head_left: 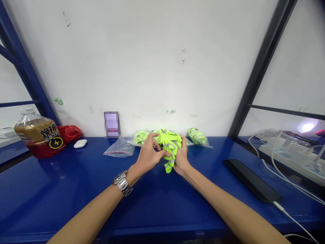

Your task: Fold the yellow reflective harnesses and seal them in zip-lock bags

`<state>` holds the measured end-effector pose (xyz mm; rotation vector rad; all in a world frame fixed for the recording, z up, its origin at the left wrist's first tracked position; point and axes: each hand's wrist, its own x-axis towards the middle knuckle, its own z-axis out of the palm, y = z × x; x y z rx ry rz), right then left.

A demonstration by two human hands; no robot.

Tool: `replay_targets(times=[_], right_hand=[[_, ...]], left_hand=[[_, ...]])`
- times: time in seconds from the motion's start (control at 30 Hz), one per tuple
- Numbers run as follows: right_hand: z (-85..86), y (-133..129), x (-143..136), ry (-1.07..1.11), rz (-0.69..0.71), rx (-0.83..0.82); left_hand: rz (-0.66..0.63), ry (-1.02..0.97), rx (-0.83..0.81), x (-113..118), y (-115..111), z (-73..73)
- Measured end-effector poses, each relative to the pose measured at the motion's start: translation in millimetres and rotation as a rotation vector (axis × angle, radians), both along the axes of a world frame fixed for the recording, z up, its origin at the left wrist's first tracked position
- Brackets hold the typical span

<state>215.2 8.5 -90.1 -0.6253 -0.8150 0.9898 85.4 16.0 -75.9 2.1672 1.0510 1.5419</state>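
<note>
A crumpled bundle of neon yellow-green reflective strap (170, 138) with grey stripes is held just above the blue tabletop. My left hand (149, 151), with a metal watch on its wrist, is closed on the left side of it, thumb and fingers pinching the material. From the right, my right hand (181, 157) wraps round the same bundle, its fingers partly hidden behind. A short end of strap hangs below between the hands. Behind lies a clear bag with similar strap (141, 137), partly covered by my left hand. Another bagged bundle (197, 136) rests to the right.
An empty-looking clear zip bag (120, 149) lies left of my hands. Near the wall stand a phone (112, 125), a white case (80, 143), a red plastic bag (69, 134) and a large drink bottle (38, 135). A black phone (251, 179) with a cable and a power strip (294, 156) are right.
</note>
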Motion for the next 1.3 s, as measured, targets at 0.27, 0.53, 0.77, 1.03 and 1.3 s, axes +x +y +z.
replay_targets(times=[0.27,0.53,0.77,1.03,1.3], right_hand=[[3.4,-10,-3,-0.091,0.176,-0.001],[12.2,-15,-3,-0.112,0.288,-0.054],[15.6,-17,-3,-0.146,0.331,-0.107],[19.4,-15,4,-0.241,0.448,-0.155],[27.4,-11,22,-0.012,0.835,-0.206]], left_hand=[[-0.098,0.437,0.247,-24,6,11.9],[-0.143,0.298,0.109,-17,0,13.4],[-0.100,0.176,0.074,-15,4,9.9],[-0.037,0.056,0.076,-10,3,5.4],[0.000,-0.082,0.018,-14,14,4.8]])
